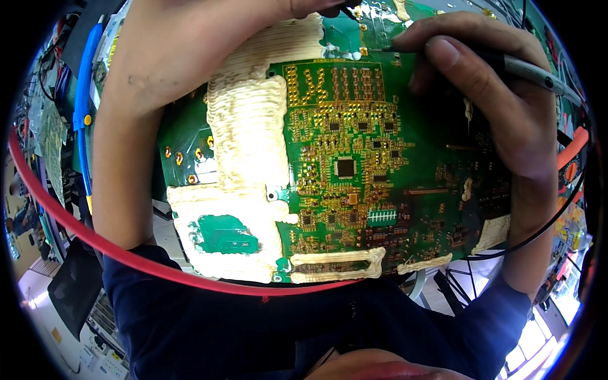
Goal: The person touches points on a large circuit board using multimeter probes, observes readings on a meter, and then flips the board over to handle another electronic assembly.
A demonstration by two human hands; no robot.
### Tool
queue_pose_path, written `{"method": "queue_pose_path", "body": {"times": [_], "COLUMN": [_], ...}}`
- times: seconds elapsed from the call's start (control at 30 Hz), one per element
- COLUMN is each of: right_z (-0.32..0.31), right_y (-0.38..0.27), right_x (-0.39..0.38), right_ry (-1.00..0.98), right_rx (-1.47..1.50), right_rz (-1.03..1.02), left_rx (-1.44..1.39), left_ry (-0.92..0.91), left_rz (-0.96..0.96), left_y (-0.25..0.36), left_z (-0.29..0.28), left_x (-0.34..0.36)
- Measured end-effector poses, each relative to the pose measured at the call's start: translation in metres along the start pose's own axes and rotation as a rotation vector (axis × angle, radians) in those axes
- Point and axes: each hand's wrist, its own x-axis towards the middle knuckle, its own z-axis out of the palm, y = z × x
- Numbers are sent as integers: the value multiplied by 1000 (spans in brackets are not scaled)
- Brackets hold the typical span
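A large green circuit board fills the middle of the view, with a square black chip near its centre. Thick cream-coloured sealant covers its left part and runs in strips along the near edge. My right hand grips a black and grey pen-shaped test probe, its thin tip at a small gold pad near the board's far edge. Reaching across the far left, my left hand is closed on a dark pointed tool close to that pad. Most of its fingers are cut off by the upper edge.
A red cable arcs along the left and passes below the board's near edge. On the right, a black cable curves beside an orange device with a dial. A blue strip stands at the left, near a dark chair.
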Motion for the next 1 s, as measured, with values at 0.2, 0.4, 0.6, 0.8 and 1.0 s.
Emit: {"method": "queue_pose_path", "body": {"times": [0.2, 0.4, 0.6, 0.8, 1.0], "right_z": [-2, -1, -1, -7, -6], "right_y": [1, 0, -1, 5, 8], "right_x": [4, 3, 4, 0, 1], "right_ry": [-27, -10, -8, -14, -15], "right_rx": [-4, -16, -20, -21, -18], "right_rz": [-44, -9, -21, -25, -32], "left_rx": [34, 83, 129, 115, 85], "left_ry": [39, 15, 2, -4, 54], "left_rz": [33, 102, 118, 50, 55], "left_y": [-5, -2, 0, 10, -3], "left_z": [-1, 3, 2, 5, 5], "left_x": [0, -1, -1, 1, 0]}}
